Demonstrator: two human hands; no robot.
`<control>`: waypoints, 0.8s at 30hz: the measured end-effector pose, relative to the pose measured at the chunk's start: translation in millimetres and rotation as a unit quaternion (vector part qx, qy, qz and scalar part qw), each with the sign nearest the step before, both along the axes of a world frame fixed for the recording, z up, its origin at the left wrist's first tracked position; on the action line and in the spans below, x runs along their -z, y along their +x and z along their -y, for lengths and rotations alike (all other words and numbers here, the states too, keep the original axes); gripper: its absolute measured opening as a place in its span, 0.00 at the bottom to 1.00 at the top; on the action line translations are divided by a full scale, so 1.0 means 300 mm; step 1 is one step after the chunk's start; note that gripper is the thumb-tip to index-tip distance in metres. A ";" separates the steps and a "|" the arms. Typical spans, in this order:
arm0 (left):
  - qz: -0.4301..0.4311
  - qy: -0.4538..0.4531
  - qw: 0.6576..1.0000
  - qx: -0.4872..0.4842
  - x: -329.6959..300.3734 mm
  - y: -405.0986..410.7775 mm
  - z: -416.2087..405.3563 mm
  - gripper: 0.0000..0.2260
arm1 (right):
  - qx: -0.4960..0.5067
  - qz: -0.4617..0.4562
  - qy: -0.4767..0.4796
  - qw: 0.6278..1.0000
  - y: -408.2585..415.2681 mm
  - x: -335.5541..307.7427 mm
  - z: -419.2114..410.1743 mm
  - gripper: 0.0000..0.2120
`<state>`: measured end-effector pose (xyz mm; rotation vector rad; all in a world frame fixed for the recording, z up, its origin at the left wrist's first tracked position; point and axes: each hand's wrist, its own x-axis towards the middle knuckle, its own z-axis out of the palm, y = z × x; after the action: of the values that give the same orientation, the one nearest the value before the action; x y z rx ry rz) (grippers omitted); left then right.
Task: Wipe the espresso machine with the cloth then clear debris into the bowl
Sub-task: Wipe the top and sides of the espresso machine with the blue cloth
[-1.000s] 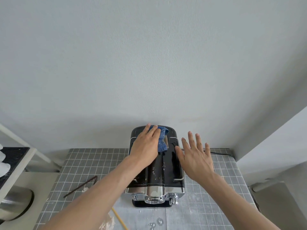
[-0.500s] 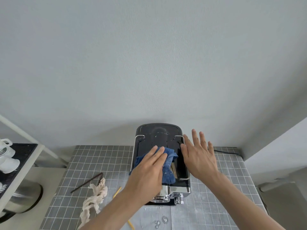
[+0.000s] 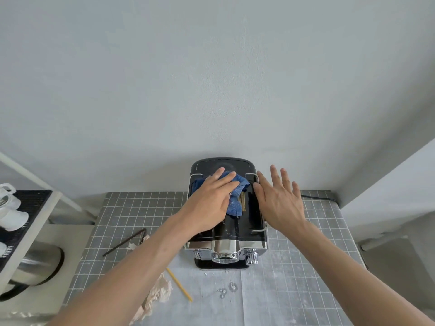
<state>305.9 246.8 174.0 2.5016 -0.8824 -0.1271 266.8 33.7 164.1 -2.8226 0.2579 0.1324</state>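
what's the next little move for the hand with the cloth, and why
Probably drag the cloth toward the front of the espresso machine. The left hand presses it flat near the back of the top, while pale specks show on the black top in front of it. The right hand lies open at the machine's right edge.

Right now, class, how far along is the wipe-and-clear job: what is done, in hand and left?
Done: nothing looks finished. In hand: the left hand presses the blue cloth on the espresso machine top; the right hand steadies its side. Left: droplets, crumpled paper and sticks still litter the table; the metal bowl waits.
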 end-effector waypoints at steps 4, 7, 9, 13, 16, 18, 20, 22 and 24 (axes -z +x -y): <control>-0.016 -0.002 1.000 0.017 0.009 -0.054 -0.020 0.21 | 0.053 0.035 0.070 0.996 -0.058 0.064 0.052 0.32; 0.002 0.024 1.000 0.011 0.008 -0.052 -0.023 0.21 | 0.103 0.024 0.078 0.991 -0.191 0.237 0.114 0.35; 0.008 0.046 0.999 0.001 -0.005 -0.031 -0.006 0.20 | 0.093 -0.032 0.055 0.994 -0.306 0.404 0.141 0.37; -0.011 0.030 0.999 -0.026 -0.016 0.032 0.044 0.21 | 0.061 -0.108 0.026 0.992 -0.513 0.713 0.141 0.36; 0.005 0.026 0.998 -0.060 -0.010 0.083 0.074 0.22 | 0.023 -0.112 -0.002 0.993 -0.601 0.846 0.094 0.34; 0.010 0.024 0.997 -0.070 -0.008 0.103 0.089 0.23 | 0.028 -0.118 -0.011 0.993 -0.624 0.898 0.060 0.34; 0.008 0.022 0.997 -0.072 -0.005 0.103 0.088 0.21 | 0.046 -0.105 -0.014 0.993 -0.628 0.934 0.034 0.33; -0.004 0.016 0.998 -0.063 -0.002 0.093 0.074 0.20 | 0.054 -0.086 -0.025 0.995 -0.631 0.957 0.018 0.34; -0.017 0.019 0.998 -0.049 -0.002 0.086 0.059 0.21 | 0.051 -0.073 -0.039 0.995 -0.634 0.966 0.010 0.34</control>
<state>331.7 229.2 174.5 2.5637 -0.7495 -0.1547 76.5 30.8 -125.7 -2.8733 0.4476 0.3126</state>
